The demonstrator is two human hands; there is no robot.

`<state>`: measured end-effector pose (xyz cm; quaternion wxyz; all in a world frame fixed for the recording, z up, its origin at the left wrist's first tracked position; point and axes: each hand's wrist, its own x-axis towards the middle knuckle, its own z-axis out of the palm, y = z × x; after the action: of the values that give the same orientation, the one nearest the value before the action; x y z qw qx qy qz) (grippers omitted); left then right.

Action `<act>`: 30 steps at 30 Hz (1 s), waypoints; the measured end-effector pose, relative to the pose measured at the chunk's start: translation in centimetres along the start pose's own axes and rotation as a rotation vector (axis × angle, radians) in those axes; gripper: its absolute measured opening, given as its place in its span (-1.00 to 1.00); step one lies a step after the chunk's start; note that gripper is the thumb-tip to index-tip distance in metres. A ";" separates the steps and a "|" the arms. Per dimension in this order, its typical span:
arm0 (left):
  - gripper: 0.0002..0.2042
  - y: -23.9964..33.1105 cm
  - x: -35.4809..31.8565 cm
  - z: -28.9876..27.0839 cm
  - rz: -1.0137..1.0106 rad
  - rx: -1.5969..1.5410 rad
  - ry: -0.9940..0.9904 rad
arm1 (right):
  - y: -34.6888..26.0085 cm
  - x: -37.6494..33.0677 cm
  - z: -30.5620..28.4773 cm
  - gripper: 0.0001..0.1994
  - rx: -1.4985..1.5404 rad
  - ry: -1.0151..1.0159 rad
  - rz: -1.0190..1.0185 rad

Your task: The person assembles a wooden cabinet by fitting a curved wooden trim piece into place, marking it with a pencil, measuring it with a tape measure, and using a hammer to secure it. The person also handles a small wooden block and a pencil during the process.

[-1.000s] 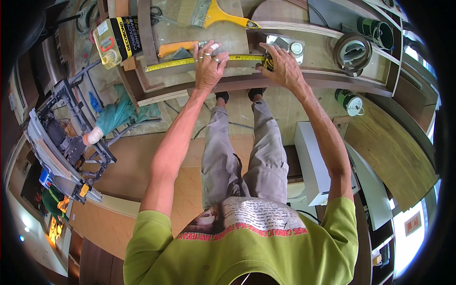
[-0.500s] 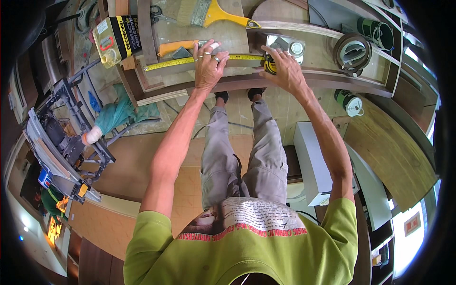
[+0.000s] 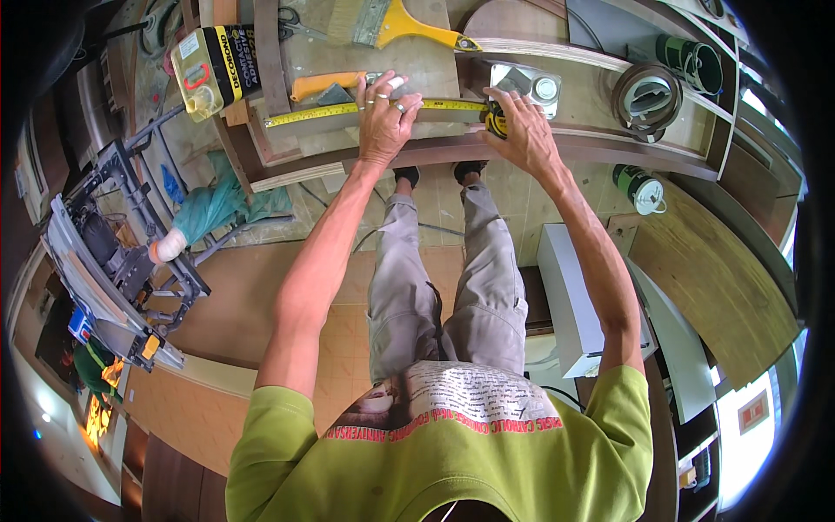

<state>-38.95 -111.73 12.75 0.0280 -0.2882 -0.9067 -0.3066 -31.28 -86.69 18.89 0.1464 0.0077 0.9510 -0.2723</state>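
Observation:
A yellow tape measure blade is drawn out along the near side of the wooden workbench. My left hand has its fingers closed over the middle of the blade; a white wrap circles one fingertip. At the blade's right end, my right hand grips the black-and-yellow tape measure case, partly covering it. Just beyond the left hand lies an orange-handled tool with a grey triangular piece beside it. A metal can stands behind the right hand's fingers.
A yellow-handled paintbrush and scissors lie farther back. A yellow-and-black adhesive can stands left. Rolls of edging strip and a green can sit right. A tool stand is on the left, a white cabinet box on the right.
The bench and its objects have shifted very slightly in the picture. Both hands keep almost the same place on the tape measure.

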 end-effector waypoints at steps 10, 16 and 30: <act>-0.82 0.1 0.1 -0.1 -0.004 -0.009 -0.001 | -0.4 -0.8 0.5 -0.23 -0.002 0.031 0.058; -0.83 0.2 0.1 0.0 -0.007 -0.022 0.004 | -1.2 -0.9 -1.5 -0.32 0.066 0.197 0.037; -0.85 -0.3 -0.6 0.2 -0.021 -0.009 0.006 | -14.7 -6.3 -27.7 -0.77 0.659 0.275 -0.634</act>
<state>-38.63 -112.13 12.25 0.0265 -0.2779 -0.9082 -0.3119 -34.20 -84.39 50.64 -0.0813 -0.2009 0.7799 -0.5871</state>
